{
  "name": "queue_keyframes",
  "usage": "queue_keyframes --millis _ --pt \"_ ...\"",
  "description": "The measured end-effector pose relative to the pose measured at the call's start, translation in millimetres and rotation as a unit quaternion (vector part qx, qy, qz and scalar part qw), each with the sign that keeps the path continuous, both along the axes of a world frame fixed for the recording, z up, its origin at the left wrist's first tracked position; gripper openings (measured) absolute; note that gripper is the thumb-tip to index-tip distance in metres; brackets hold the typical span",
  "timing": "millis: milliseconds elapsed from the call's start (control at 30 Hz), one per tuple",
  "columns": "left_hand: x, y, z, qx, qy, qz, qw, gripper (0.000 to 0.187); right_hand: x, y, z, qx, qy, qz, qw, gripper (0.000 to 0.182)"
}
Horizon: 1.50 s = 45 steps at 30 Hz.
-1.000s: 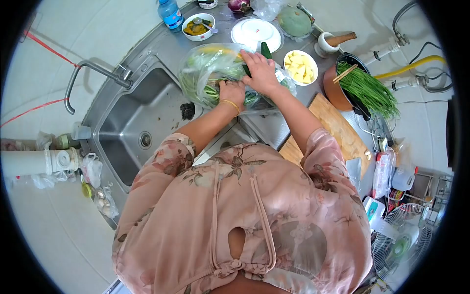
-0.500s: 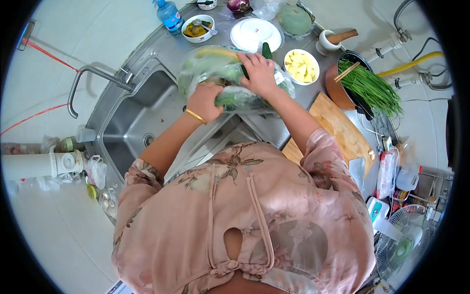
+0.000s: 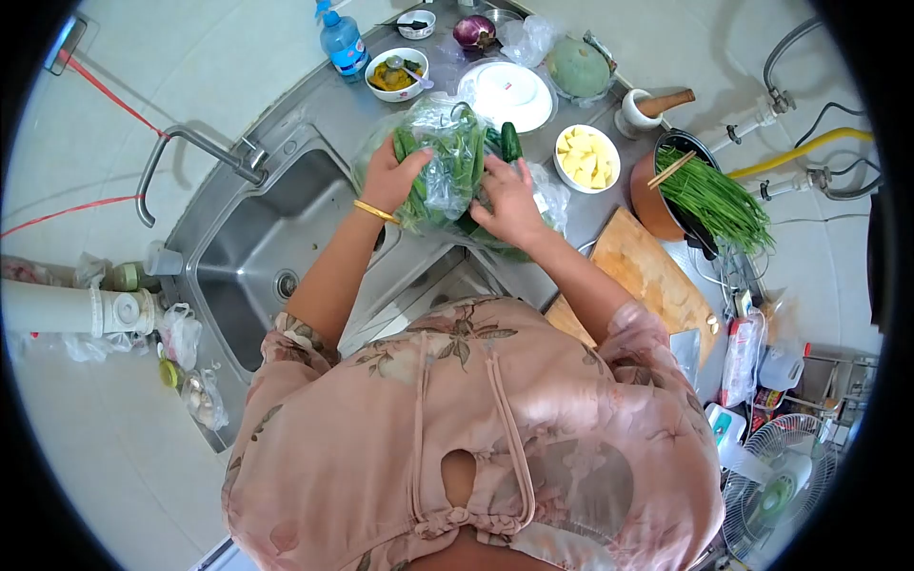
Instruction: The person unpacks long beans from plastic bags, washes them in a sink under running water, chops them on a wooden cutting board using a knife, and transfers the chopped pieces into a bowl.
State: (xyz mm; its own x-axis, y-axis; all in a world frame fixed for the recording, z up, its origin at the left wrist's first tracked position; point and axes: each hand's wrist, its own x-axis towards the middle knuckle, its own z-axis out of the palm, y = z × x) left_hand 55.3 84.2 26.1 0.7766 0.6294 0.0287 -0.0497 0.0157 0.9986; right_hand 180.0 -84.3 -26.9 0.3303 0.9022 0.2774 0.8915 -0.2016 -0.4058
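A clear plastic bag of green vegetables (image 3: 446, 171) lies on the steel counter beside the sink. My left hand (image 3: 392, 177), with a gold bangle at the wrist, grips the bag's left side, its thumb lying over the plastic. My right hand (image 3: 510, 202) rests on the right part of the bagged vegetables, fingers bent and apart. A dark green cucumber (image 3: 511, 143) sticks out just above my right hand. Right of it stands a white bowl of yellow chunks (image 3: 586, 158).
The sink (image 3: 276, 238) and its faucet (image 3: 205, 143) are at the left. Behind the bag are a bowl of cooked food (image 3: 396, 75) and a white lid (image 3: 507, 95). Rightward lie a cutting board (image 3: 647, 276), a cleaver (image 3: 685, 352) and a pot of green stalks (image 3: 714, 195).
The bag has been turned and bunched, with its green stalks now upright between my hands. My left hand has moved up along its left side; my right hand has shifted lower.
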Motion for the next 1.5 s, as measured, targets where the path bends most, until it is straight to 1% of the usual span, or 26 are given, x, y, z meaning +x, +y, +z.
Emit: queue_keyframes --millis 100,133,233,300,333,433,533,633,667,733,767,800,833,867,933,967,1033,1067,1100,1167,1200,1267,1333,1367,1400,1500 --pt "8 -1 7 -0.021 -0.041 0.025 0.999 0.04 -7 -5 44 0.106 0.061 -0.067 0.99 0.069" --pt "12 -2 11 -0.047 -0.057 0.028 0.997 0.04 -7 -3 53 0.132 0.069 -0.075 0.986 0.078" --pt "19 -7 22 -0.133 -0.086 0.039 0.987 0.039 -7 9 66 0.174 0.063 -0.039 0.982 0.087" --pt "24 -4 28 -0.195 -0.084 0.055 0.976 0.04 -4 20 60 0.207 0.182 -0.024 0.961 0.095" --pt "25 -2 29 -0.2 -0.09 0.053 0.974 0.04 -2 25 58 0.221 0.241 -0.015 0.945 0.1" --pt "27 -3 27 -0.207 -0.105 0.046 0.972 0.041 0 29 64 0.2 0.243 0.03 0.949 0.108" --pt "29 -6 18 -0.178 -0.098 0.016 0.979 0.044 -9 35 61 0.196 0.142 0.002 0.97 0.111" --pt "25 -7 29 -0.171 -0.005 -0.01 0.985 0.047 -6 38 72 0.131 0.227 -0.042 0.964 0.104" --pt "23 -6 33 -0.189 -0.027 -0.029 0.981 0.052 -3 41 61 0.209 0.251 -0.043 0.944 0.096" --pt "17 -4 39 -0.225 -0.071 -0.065 0.97 0.061 10 38 67 0.214 0.378 -0.073 0.898 0.091" --pt "16 -3 40 -0.218 -0.086 -0.083 0.969 0.063 15 36 72 0.214 0.439 -0.087 0.869 0.088" --pt "14 -2 40 -0.213 -0.1 -0.1 0.967 0.064 18 36 78 0.277 0.549 -0.063 0.786 0.079" --pt "13 -2 40 -0.206 -0.116 -0.117 0.965 0.066 29 37 74 0.269 0.544 -0.075 0.792 0.068" --pt "12 -5 41 -0.234 -0.133 -0.113 0.957 0.056 33 34 78 0.296 0.576 -0.048 0.761 0.063" --pt "14 -8 28 -0.125 -0.105 -0.136 0.977 0.048 37 29 100 0.349 0.619 -0.025 0.704 0.049" --pt "14 -9 22 -0.069 -0.091 -0.146 0.983 0.044 39 22 110 0.361 0.631 0.005 0.686 0.042" --pt "14 -11 12 -0.076 -0.082 -0.113 0.987 0.039 60 5 108 0.372 0.636 -0.015 0.676 0.036" --pt "13 -12 9 -0.079 -0.077 -0.097 0.989 0.036 67 -10 113 0.368 0.618 -0.017 0.695 0.037" --pt "8 -11 9 -0.071 -0.04 -0.11 0.991 0.033 70 -27 124 0.364 0.599 -0.018 0.713 0.038" --pt "-8 -8 12 -0.057 0.033 -0.137 0.988 0.028 68 -56 150 0.313 0.528 -0.015 0.789 0.047" --pt "-15 -6 9 -0.02 0.069 -0.184 0.98 0.025 75 -71 147 0.256 0.512 -0.039 0.819 0.057" --pt "-27 -3 0 0.054 0.138 -0.275 0.95 0.022 83 -92 136 0.137 0.471 -0.052 0.87 0.062" --pt "-32 -10 5 0.234 0.217 -0.316 0.893 0.023 86 -105 112 0.009 0.412 -0.094 0.907 0.06" --pt "-34 -12 6 0.32 0.253 -0.331 0.851 0.023 87 -109 97 -0.03 0.414 -0.102 0.904 0.057" --pt "-32 -8 -12 0.393 0.298 -0.341 0.8 0.025 89 -112 78 -0.05 0.408 -0.123 0.903 0.057" --pt "-21 -13 -23 0.401 0.39 -0.394 0.729 0.025 98 -115 16 -0.101 0.371 -0.196 0.902 0.056"
